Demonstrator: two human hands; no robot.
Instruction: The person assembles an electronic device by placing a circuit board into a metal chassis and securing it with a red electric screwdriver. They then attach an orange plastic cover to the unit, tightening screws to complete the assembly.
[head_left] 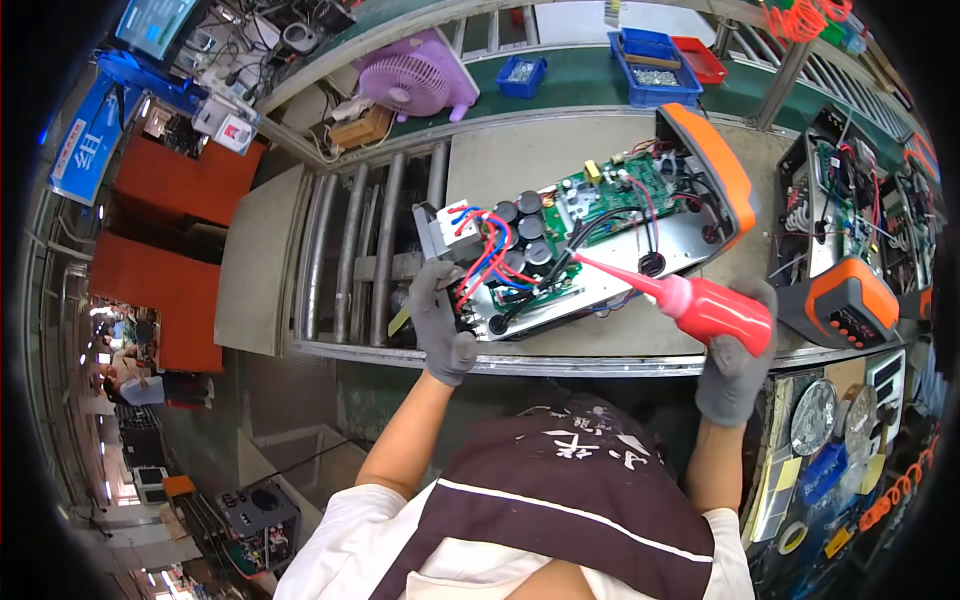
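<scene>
Head cam: right hand (735, 375) fingers clamped on soft red squeeze bottle (712, 308), grip mid-body; left hand (440, 325) fingers wrapped on rigid, fragile open unit (600, 220) edge.

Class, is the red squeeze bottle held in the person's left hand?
No: the right hand grips the red squeeze bottle, while the left hand steadies the open unit.

Red squeeze bottle (715, 310), grey gloves (440, 325), green circuit board (610, 195), orange housing (715, 165), purple fan (415, 75)

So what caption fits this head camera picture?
Gloved right hand aims a red squeeze bottle at an open circuit board; left hand steadies it.
</scene>
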